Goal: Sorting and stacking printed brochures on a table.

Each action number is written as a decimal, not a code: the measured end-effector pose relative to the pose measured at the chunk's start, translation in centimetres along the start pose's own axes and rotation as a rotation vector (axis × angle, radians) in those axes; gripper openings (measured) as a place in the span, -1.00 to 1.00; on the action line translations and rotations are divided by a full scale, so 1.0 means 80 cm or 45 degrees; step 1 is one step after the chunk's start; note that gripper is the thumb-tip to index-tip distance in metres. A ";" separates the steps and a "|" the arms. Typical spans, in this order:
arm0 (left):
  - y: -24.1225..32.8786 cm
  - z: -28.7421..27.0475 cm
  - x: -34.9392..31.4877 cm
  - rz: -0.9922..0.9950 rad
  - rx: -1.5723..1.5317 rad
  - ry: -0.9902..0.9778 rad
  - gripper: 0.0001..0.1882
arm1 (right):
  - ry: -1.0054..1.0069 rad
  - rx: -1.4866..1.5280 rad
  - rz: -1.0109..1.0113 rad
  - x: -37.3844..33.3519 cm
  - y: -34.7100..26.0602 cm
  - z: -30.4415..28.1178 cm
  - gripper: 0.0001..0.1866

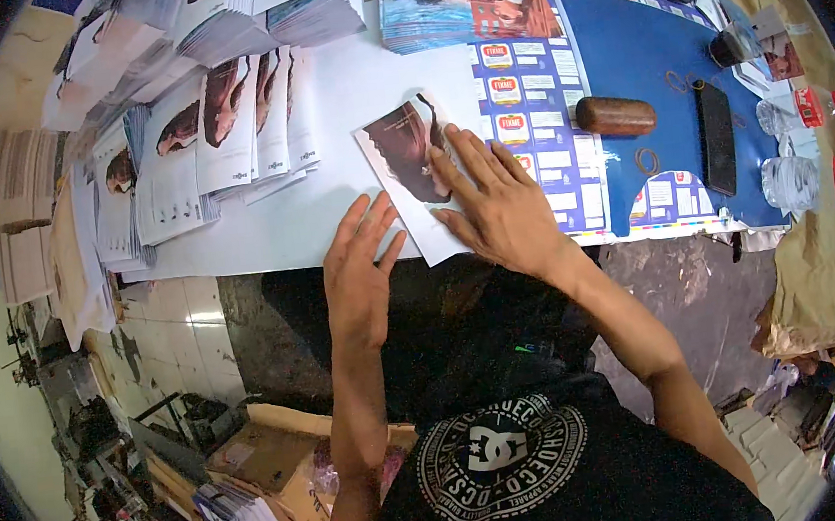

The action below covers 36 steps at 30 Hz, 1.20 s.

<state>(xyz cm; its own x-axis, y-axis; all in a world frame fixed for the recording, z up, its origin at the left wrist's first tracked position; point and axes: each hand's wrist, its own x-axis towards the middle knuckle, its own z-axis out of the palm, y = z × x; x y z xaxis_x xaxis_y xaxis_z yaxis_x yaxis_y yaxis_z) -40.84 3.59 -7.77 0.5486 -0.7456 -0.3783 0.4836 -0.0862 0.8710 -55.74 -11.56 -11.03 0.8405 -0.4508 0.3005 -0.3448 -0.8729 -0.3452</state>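
A folded leaflet [405, 156], white with a brown picture, lies tilted on the white table top near its front edge. My right hand [500, 197] rests flat on the leaflet's right side, fingers stretched out and apart. Beside the leaflet's lower left edge is my left hand [360, 246], its fingers extended; whether they touch the paper I cannot tell. Neither hand grips anything. Left of them, stacks of similar leaflets [224, 128] overlap one another. A brown rounded block [617, 116] sits to the right on the blue sheet.
Further booklet stacks [425, 4] stand at the back. On the blue sheet [658, 46] lie a black phone [716, 138] and rubber bands [647, 161]. Plastic bottles [790, 182] line the right edge. An open cardboard box [275, 455] stands below at the left.
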 end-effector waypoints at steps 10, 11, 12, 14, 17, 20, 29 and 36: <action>-0.026 -0.001 0.051 1.075 1.828 -0.240 -0.54 | -0.023 0.004 0.027 -0.001 -0.002 -0.003 -0.31; -0.030 -0.002 0.054 1.080 1.816 -0.246 -0.54 | -0.038 0.005 0.041 -0.002 0.000 -0.002 -0.31; -0.035 -0.002 0.055 1.099 1.799 -0.229 -0.55 | -0.043 -0.008 0.045 -0.002 0.003 -0.003 -0.31; -0.042 -0.004 0.055 1.116 1.768 -0.215 -0.56 | -0.087 0.161 0.050 -0.003 0.007 -0.005 -0.29; -0.040 -0.006 0.057 1.086 1.787 -0.184 -0.57 | 0.227 0.137 0.167 -0.008 0.035 -0.057 -0.24; -0.032 -0.002 0.050 1.083 1.785 -0.184 -0.57 | 0.398 -0.190 0.341 -0.023 0.096 -0.103 -0.28; -0.033 -0.008 0.050 1.000 1.752 -0.169 -0.57 | 0.183 -0.024 0.223 -0.032 0.026 -0.096 -0.36; -0.038 -0.007 0.051 1.017 1.728 -0.157 -0.56 | 0.001 -0.044 0.087 0.024 0.005 -0.019 -0.39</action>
<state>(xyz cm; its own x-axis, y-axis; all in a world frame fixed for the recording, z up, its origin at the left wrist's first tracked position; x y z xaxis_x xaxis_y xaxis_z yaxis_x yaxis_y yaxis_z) -39.67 1.21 -12.12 0.2630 -0.9277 0.2648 -0.8747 -0.1134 0.4712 -54.89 -13.04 -9.28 0.8144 -0.5094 0.2781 -0.4153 -0.8462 -0.3337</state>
